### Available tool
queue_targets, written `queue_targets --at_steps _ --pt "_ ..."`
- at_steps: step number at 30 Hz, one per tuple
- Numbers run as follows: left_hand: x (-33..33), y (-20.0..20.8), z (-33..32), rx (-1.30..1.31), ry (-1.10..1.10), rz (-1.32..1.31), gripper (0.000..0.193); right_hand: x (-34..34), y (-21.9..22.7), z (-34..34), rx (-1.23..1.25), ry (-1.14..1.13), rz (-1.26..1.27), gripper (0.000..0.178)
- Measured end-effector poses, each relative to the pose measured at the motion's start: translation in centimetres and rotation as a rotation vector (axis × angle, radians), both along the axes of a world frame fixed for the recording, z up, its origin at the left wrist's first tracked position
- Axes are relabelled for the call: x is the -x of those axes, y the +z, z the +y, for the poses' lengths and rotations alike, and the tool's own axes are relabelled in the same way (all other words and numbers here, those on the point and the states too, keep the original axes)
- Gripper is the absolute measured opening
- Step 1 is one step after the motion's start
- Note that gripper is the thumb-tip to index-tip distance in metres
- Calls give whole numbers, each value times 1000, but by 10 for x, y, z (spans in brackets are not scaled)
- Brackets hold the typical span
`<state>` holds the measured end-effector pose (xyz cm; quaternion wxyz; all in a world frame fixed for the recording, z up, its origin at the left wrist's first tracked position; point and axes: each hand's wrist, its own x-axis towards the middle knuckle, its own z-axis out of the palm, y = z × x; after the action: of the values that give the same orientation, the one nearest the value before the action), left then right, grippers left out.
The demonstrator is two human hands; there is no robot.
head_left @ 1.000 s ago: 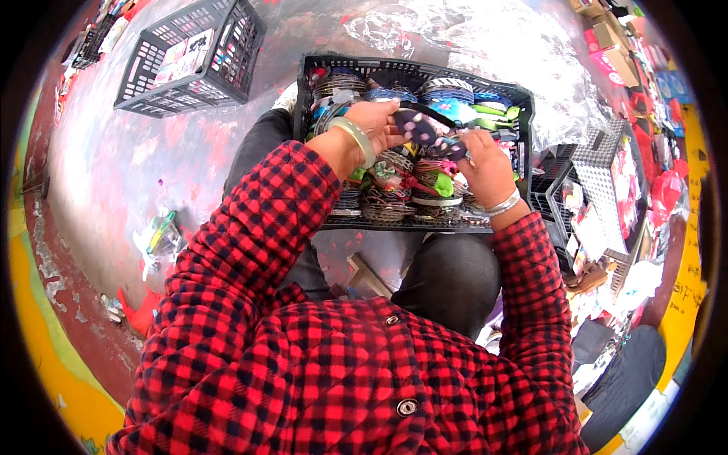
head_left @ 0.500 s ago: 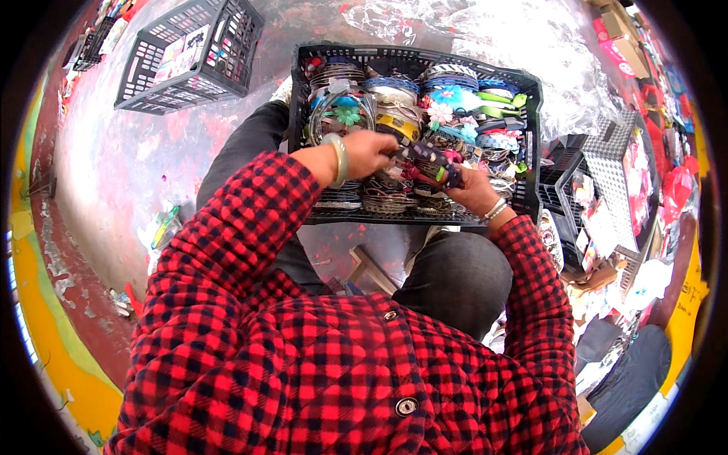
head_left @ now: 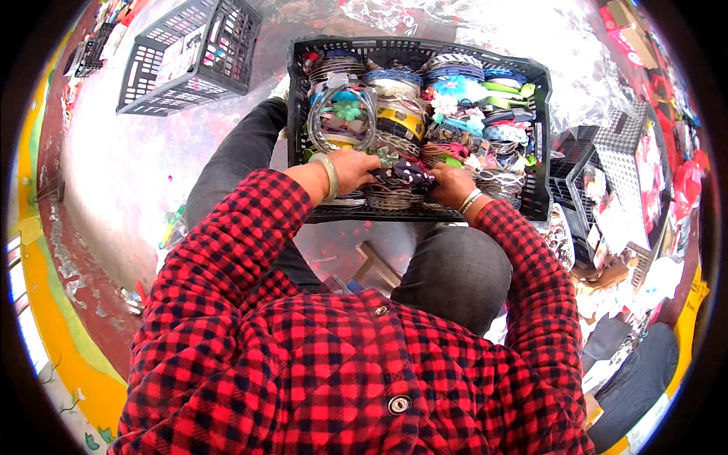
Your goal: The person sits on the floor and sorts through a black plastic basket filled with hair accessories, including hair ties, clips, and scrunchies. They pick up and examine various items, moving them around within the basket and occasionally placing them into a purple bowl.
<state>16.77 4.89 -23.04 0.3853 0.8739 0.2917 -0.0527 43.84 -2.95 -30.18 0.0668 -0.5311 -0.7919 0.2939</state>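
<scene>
A black plastic crate [head_left: 547, 114] stands before my knees, packed with rows of headbands. Over its near half, my left hand [head_left: 353, 170] and my right hand [head_left: 453, 184] pinch the two ends of a dark fabric headband with light spots [head_left: 403, 176]. A clear round hoop [head_left: 312, 125] lies on the pile at the left, around a green flower [head_left: 348, 110]. Blue and pale flower headbands [head_left: 458, 88] fill the right part of the crate, with lime-green ones [head_left: 503, 101] beside them. My hands hide some of the near row.
Another black crate [head_left: 203, 77] sits on the floor at the far left. To the right stand dark crates [head_left: 570, 171] and a light perforated basket [head_left: 618, 140], with loose goods around them. A wooden piece [head_left: 377, 262] shows between my knees.
Both hands have moved nearer to me with the spotted headband, which now lies lower over the near row. More of the middle headbands shows.
</scene>
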Motion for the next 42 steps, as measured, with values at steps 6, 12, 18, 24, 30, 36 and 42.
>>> queue_targets --at_steps 6,12,18,24,30,36,42 --pt "-2 -14 0 50 1 78 21 9 -3 4 110 31 -181 14" --pt "4 -21 6 80 62 36 19 17 4 11 199 -11 -265 16" --pt "0 -29 9 30 37 15 22 15 5 12 211 -59 -263 16" --pt "13 -54 3 -58 -64 214 28 14 1 12 253 -37 -253 20" --pt "3 -38 -10 -28 -98 296 17 2 19 6 240 -42 36 31" --pt "-2 -20 -11 34 -111 290 17 -5 9 7 258 -46 -44 25" --pt "3 -31 -13 18 -89 348 16 -1 9 12 278 -17 -90 28"
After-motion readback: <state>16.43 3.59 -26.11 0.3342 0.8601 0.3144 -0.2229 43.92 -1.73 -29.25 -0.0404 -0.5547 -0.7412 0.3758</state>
